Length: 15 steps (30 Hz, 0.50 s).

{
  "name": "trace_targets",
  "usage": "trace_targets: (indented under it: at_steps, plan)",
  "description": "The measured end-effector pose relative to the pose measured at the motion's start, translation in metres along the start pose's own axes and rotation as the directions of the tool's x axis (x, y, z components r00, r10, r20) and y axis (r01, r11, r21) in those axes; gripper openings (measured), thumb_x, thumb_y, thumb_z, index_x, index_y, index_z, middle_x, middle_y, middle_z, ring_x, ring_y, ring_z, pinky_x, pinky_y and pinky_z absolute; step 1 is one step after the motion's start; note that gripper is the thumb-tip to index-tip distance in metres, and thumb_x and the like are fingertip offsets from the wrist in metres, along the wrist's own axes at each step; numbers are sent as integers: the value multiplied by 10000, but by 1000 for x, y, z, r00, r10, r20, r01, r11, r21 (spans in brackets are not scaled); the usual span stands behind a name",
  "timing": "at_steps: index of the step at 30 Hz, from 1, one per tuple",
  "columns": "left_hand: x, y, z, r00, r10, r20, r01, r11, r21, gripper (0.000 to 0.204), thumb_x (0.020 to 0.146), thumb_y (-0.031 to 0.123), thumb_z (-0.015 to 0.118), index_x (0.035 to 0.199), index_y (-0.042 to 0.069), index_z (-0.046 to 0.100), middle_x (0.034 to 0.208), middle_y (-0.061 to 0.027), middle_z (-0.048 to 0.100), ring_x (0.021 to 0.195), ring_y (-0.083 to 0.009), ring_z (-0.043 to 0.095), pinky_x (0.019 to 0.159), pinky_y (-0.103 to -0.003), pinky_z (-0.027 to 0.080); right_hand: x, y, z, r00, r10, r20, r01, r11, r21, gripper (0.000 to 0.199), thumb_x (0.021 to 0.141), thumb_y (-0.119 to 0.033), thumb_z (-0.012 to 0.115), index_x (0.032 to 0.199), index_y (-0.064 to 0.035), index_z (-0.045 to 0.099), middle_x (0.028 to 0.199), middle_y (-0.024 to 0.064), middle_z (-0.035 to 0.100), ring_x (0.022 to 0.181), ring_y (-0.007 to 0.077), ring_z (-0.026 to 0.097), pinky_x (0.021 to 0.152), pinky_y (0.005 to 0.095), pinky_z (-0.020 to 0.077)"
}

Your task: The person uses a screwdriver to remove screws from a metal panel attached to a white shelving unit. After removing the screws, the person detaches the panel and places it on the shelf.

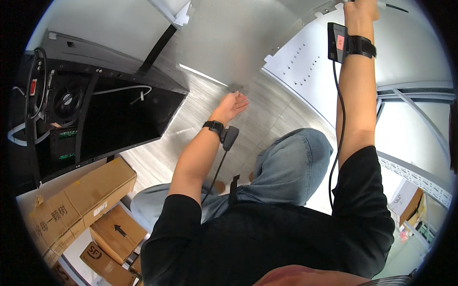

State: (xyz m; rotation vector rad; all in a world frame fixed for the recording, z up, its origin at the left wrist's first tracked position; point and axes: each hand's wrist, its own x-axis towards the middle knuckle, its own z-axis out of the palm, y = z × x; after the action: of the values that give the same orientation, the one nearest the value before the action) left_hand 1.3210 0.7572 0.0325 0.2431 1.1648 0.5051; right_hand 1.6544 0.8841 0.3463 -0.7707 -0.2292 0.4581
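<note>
A large grey sheet-metal panel spans the top middle, with notched edges. Below its lower edge is my left hand, palm turned up and fingers stretched out; I see nothing held in it. At the top edge, partly cut off, my right hand is closed around a pale, rod-shaped object with a thin black end sticking out to the right. Its kind cannot be made out. That hand is beside the panel's upper right edge.
To the left stands an open black cabinet with a fan and cables. Cardboard boxes are stacked at lower left. A white panel with small studs lies right of the metal sheet. Grey metal framing runs along the right.
</note>
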Motion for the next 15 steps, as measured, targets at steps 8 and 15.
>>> trace_targets:
  at_steps: [8,15]
  plan:
    - [56,19,121,948,245,205,-28,702,-712,168,986,205,381,1002,43,424,1271,-232,400,1211,-361,418,1030,-473,371,169,12,-85,910,347,226,-403,868,290,108,878,-83,579,920,13,554,846,104,556,689,221,550,535,351,492]
    - [77,47,165,979,187,79,-101,783,-614,149,975,178,381,1028,39,389,1146,-196,400,1114,-381,459,949,-497,440,46,-14,-58,995,-36,-94,44,996,81,139,890,-87,568,989,9,548,940,96,560,826,232,559,670,361,511]
